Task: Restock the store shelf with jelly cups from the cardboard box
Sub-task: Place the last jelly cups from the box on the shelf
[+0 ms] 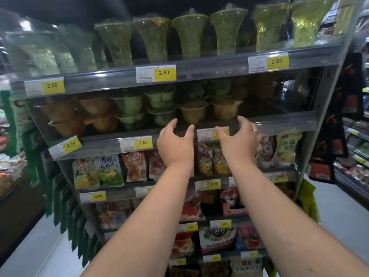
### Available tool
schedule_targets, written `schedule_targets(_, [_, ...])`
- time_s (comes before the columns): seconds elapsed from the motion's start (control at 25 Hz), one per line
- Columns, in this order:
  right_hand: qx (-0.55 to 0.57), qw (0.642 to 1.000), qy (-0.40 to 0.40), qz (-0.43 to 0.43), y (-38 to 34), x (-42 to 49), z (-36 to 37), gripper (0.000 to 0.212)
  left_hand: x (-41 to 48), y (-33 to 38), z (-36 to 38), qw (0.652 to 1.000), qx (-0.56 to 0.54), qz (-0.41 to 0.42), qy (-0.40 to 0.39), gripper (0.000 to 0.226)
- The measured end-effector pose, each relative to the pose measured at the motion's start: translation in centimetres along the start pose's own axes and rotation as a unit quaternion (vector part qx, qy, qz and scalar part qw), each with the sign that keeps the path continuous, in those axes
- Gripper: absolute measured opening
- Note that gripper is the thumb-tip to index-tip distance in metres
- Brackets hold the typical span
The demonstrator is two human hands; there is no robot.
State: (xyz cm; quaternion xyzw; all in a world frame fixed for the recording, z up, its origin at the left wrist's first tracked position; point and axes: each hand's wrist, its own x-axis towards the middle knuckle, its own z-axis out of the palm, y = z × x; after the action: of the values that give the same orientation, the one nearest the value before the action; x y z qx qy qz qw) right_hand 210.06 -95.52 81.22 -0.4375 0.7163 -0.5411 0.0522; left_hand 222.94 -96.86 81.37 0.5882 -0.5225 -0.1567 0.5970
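Both hands empty.

Head view. Left hand (175,143) and right hand (238,141) are raised side by side at the front rail of the middle shelf (289,122). Fingers are spread and gently curved, closed on nothing. Cannot tell whether the fingertips touch the rail.

Jelly cups: two yellow ones stand upright at the shelf front. Left yellow cup (193,112) sits just above and behind the left thumb. Right yellow cup (226,109) sits above the gap between the right thumb and fingers. Neither is touched. Green cups (159,108) are stacked two high to their left, peach cups (65,116) further left. Shelf to the right of the yellow pair is dark, contents unclear. Cardboard box not in view.

Handling, judged:
- Thin clear plastic tub, wet filling, modest weight.
- Rim probably stiff; wall likely gives if squeezed; surface smooth, probably slippery.
- Best hold: fingers round the wall just under the flared rim, thumb opposite, off the lid.
- Stacks look tippy, so set down level.
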Motion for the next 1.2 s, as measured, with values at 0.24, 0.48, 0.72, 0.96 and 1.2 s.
schedule_targets(0.24, [0.095, 0.994, -0.050, 0.038, -0.9, -9.2, 0.7, 0.055, -3.8, -4.1, -6.6, 0.989, -0.105, -0.062, -0.085, 0.050])
schedule_targets(0.48, [0.069, 0.984, -0.127, 0.105, 3.3, -19.7, 4.8, 0.050, -9.7, -13.1, -11.2, 0.970, -0.122, -0.157, -0.142, 0.044])
schedule_targets(0.72, [0.024, 0.957, -0.233, 0.170, 11.0, -27.5, 9.2, 0.049, -15.3, -23.3, -12.8, 0.953, -0.061, -0.255, -0.154, 0.042])
schedule_targets(0.96, [-0.023, 0.920, -0.328, 0.213, 19.5, -33.9, 13.4, 0.053, -21.3, -33.1, -13.8, 0.918, 0.009, -0.371, -0.143, 0.046])
schedule_targets(1.2, [-0.092, 0.864, -0.432, 0.240, 31.1, -41.9, 19.1, 0.052, -29.7, -46.6, -14.4, 0.858, 0.099, -0.496, -0.094, 0.042])
